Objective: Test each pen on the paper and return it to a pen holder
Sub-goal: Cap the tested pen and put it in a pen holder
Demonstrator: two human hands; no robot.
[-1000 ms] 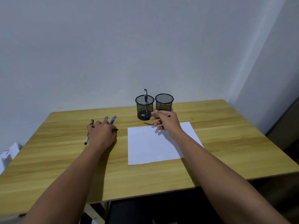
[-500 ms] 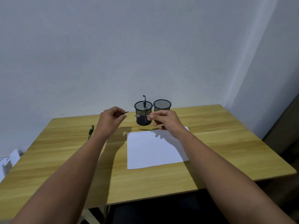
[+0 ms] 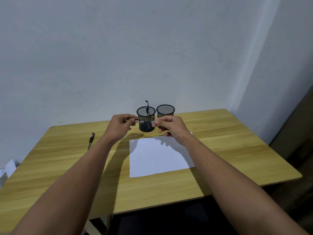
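Note:
My right hand [image 3: 171,127] pinches a slim black pen [image 3: 146,122], held level in the air in front of the left mesh pen holder [image 3: 146,130]. My left hand [image 3: 119,127] faces it, fingers closed on a small thin dark piece [image 3: 136,119], seemingly the pen's cap, close to the pen's tip. One pen [image 3: 147,106] stands upright in the left holder. The right mesh holder [image 3: 165,110] beside it looks empty. A white paper sheet [image 3: 159,156] lies below my hands. Another black pen [image 3: 91,139] lies on the table at the left.
The wooden table [image 3: 228,150] stands against a pale wall, with its right and front edges in view. Some white objects [image 3: 8,168] sit off the table's left edge. My left forearm hides part of the table left of the paper.
My left hand rose from the pens lying at the left and moved right with a small dark piece. Both hands have come together in front of the left holder.

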